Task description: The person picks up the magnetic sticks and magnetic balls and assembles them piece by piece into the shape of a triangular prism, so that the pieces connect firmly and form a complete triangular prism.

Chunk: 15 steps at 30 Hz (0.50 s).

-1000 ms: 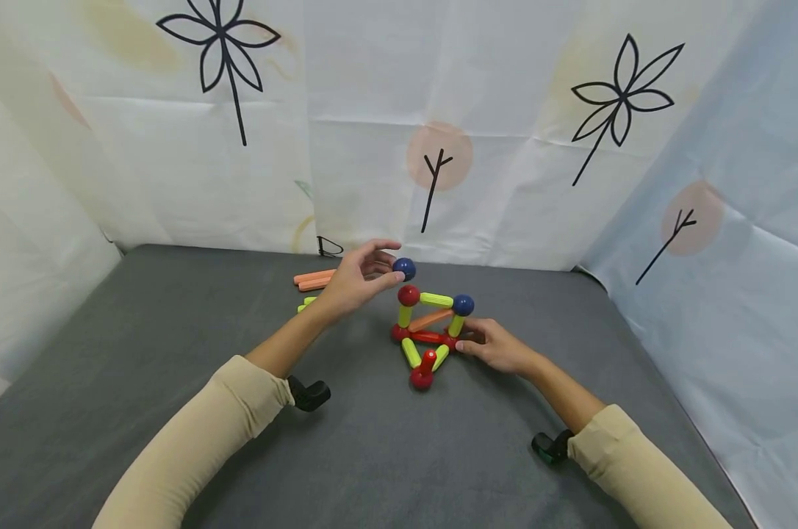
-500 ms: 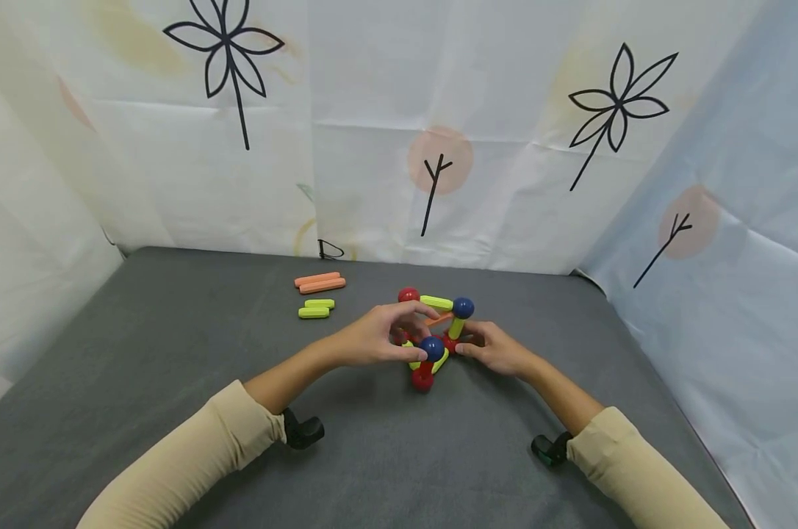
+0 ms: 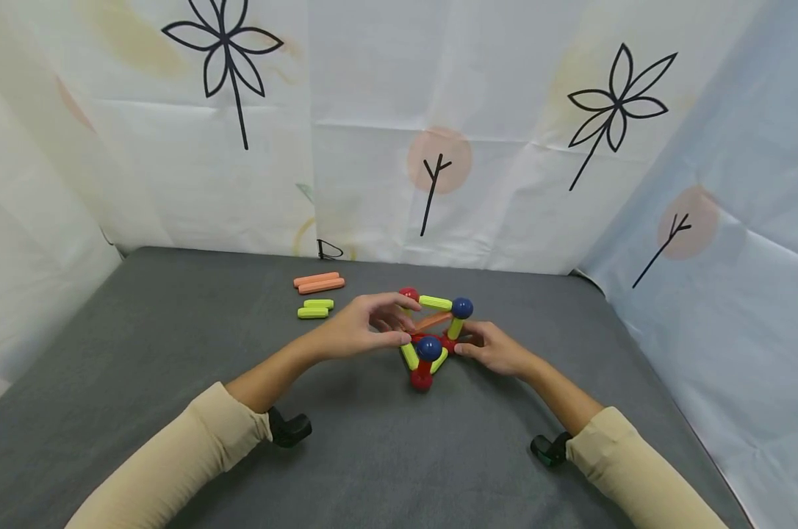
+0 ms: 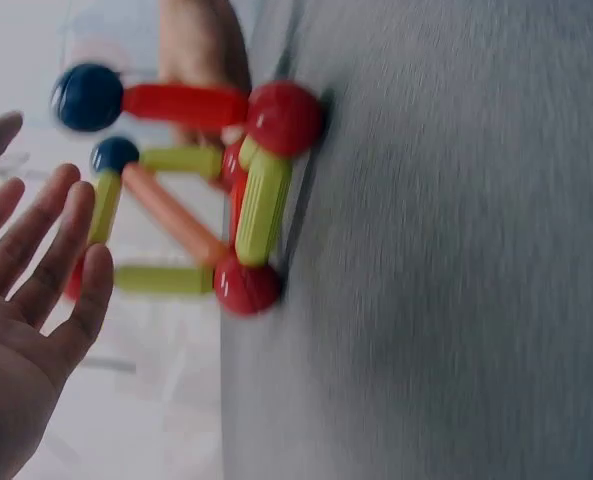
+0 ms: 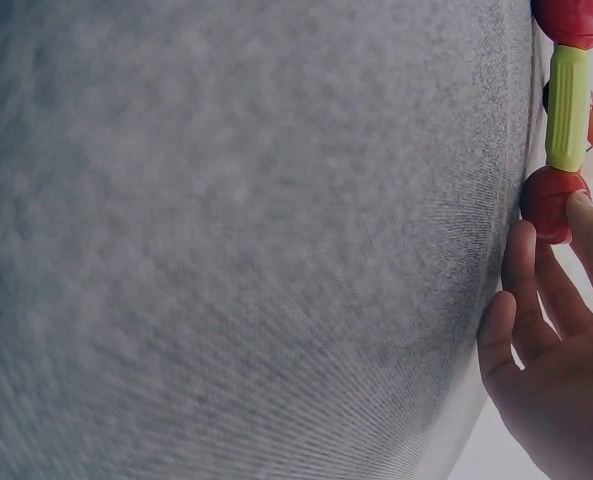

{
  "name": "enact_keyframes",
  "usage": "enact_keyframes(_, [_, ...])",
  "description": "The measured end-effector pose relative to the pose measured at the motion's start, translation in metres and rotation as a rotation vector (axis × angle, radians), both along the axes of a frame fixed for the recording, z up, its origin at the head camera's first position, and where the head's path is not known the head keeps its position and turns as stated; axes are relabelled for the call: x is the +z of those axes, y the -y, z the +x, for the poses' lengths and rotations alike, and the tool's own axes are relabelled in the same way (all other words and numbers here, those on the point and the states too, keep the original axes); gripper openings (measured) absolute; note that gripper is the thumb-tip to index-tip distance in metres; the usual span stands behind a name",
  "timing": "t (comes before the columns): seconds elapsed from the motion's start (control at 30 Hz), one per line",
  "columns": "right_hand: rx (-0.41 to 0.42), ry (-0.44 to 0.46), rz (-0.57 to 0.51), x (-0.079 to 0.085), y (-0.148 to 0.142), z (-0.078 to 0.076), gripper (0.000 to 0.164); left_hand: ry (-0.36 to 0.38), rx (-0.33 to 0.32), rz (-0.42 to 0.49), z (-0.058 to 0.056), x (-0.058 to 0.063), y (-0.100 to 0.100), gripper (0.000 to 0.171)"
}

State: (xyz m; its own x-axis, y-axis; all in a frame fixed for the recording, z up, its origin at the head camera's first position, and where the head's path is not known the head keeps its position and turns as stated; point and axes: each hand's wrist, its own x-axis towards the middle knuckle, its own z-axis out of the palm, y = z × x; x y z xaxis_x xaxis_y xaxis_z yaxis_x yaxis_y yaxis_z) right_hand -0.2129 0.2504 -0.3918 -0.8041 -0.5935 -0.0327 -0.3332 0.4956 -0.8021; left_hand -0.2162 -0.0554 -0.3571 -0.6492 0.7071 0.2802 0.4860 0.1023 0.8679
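A frame of coloured rods and balls stands on the dark cloth, built on a triangular base. At its front corner, a blue ball point(image 3: 428, 348) tops an upright red rod point(image 4: 186, 104), which rises from a red ball point(image 3: 422, 380). My left hand point(image 3: 356, 327) is beside the frame's left side with fingers spread and nothing in them, apart from the blue ball. My right hand point(image 3: 498, 349) pinches the red ball point(image 5: 551, 203) at the right base corner between thumb and fingers. At the back, a yellow-green rod point(image 3: 436, 303) joins a red ball and a second blue ball point(image 3: 462, 308).
Two orange rods point(image 3: 321, 285) and two short yellow-green rods point(image 3: 314, 312) lie on the cloth point(image 3: 194, 330), left of the frame. A patterned white curtain point(image 3: 366, 147) hangs behind the table, with more curtain along both sides.
The left hand brought the blue ball forward and down onto the upright red rod, then let go and drew back left. The right hand has kept its hold at the base corner.
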Motion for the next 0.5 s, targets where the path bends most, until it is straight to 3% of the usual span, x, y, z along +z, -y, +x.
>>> enact_keyframes(0.13, [0.0, -0.003, 0.004, -0.001, 0.0, 0.0, 0.036, 0.052, 0.119, 0.057, -0.014, -0.002, 0.026, 0.035])
enact_keyframes(0.23, [-0.003, -0.001, 0.007, 0.0, -0.001, 0.0, 0.036, 0.062, 0.254, 0.031, -0.029, -0.008, 0.047, 0.037])
enact_keyframes(0.4, [-0.005, 0.005, 0.017, 0.0, -0.001, 0.0, 0.037, 0.025, 0.488, -0.154, -0.054, -0.025, 0.075, 0.05])
enact_keyframes(0.5, [-0.009, 0.01, 0.021, 0.001, 0.0, 0.0, 0.038, 0.003, 0.557, -0.273, -0.064, -0.034, 0.087, 0.056])
